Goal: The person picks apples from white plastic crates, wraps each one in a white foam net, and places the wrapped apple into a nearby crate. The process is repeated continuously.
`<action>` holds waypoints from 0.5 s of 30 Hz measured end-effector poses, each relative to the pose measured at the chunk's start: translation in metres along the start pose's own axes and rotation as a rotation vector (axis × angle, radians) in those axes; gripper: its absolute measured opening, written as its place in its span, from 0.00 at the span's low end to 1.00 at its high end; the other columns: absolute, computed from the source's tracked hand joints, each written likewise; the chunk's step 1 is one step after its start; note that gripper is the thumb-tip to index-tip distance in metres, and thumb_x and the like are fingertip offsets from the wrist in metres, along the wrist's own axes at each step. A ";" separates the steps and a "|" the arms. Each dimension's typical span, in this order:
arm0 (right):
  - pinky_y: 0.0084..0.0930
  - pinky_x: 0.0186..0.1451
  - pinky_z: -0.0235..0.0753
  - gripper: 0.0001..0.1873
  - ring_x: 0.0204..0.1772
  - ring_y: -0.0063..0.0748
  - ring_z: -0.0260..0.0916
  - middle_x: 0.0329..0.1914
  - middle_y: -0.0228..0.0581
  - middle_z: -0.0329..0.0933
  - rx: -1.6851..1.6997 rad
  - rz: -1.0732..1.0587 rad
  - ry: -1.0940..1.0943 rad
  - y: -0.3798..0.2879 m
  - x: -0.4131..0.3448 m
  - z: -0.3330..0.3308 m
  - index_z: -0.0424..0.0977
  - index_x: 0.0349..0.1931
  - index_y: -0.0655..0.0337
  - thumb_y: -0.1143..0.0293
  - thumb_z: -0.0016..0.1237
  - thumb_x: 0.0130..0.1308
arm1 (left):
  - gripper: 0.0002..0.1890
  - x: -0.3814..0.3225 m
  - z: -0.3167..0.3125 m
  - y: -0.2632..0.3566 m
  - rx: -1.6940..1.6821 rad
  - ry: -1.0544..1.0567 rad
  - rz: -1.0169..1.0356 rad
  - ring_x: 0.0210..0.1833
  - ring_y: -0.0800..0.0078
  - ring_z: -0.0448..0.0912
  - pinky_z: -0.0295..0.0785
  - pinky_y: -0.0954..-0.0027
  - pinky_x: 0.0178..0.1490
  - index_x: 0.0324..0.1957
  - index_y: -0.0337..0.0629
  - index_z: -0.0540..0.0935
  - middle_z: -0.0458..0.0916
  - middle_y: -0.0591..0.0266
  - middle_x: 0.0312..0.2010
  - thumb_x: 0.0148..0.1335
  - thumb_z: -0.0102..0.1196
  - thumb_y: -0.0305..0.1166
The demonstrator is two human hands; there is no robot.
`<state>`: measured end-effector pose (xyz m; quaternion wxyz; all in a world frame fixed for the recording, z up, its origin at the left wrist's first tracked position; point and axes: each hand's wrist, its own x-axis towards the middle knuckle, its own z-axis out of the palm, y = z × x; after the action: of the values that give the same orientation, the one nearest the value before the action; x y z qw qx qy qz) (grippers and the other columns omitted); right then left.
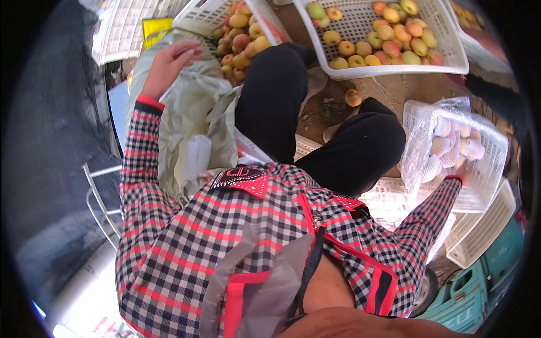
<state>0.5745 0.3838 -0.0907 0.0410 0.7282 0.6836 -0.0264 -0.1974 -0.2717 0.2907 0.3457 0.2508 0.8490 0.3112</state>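
Observation:
My left hand [175, 63] is raised at the upper left with loosely bent fingers, above a pale green sack [143, 72] and left of a white crate of apples [241, 42]. Nothing shows in it. Below it, an open plastic bag [192, 97] holds whitish foam-like material [198, 152]. On the right, my right hand [463, 170] reaches into a white plastic basket [486, 198] lined with clear film [416, 148]. It is at the edge of several apples in white foam nets [446, 143]. Its fingers are mostly hidden, so its grip is unclear.
A large white crate [395, 72] at the top holds loose apples [393, 36]. One apple [353, 97] lies on the dirt ground beyond my bent knees. A white crate [122, 29] stands upper left, a metal frame [99, 198] at left, and a teal vehicle [465, 291] at lower right.

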 end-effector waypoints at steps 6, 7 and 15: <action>0.38 0.64 0.68 0.29 0.61 0.36 0.75 0.59 0.41 0.78 0.964 0.129 -0.385 -0.077 -0.081 -0.094 0.69 0.65 0.63 0.51 0.46 0.72 | 0.12 0.043 0.006 -0.038 0.076 -0.389 -0.163 0.45 0.76 0.83 0.77 0.75 0.48 0.45 0.35 0.82 0.84 0.63 0.41 0.61 0.49 0.21; 0.37 0.64 0.68 0.28 0.61 0.35 0.76 0.59 0.40 0.78 0.944 0.030 -0.418 -0.089 -0.099 -0.102 0.68 0.65 0.63 0.53 0.46 0.73 | 0.11 0.045 0.009 -0.042 0.131 -0.461 -0.254 0.44 0.76 0.83 0.77 0.75 0.48 0.44 0.34 0.83 0.84 0.64 0.41 0.62 0.49 0.21; 0.26 0.52 0.79 0.24 0.51 0.33 0.80 0.52 0.48 0.80 1.041 -0.054 -0.421 -0.141 -0.178 -0.151 0.72 0.60 0.68 0.59 0.49 0.73 | 0.13 0.009 0.071 -0.083 1.007 -0.255 -0.087 0.42 0.48 0.82 0.78 0.54 0.46 0.36 0.41 0.84 0.84 0.48 0.36 0.47 0.66 0.34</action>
<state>0.4196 0.2298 0.0733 -0.1889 0.6136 0.5760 -0.5060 -0.1679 -0.2978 0.1883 0.2954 0.3864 0.8543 -0.1834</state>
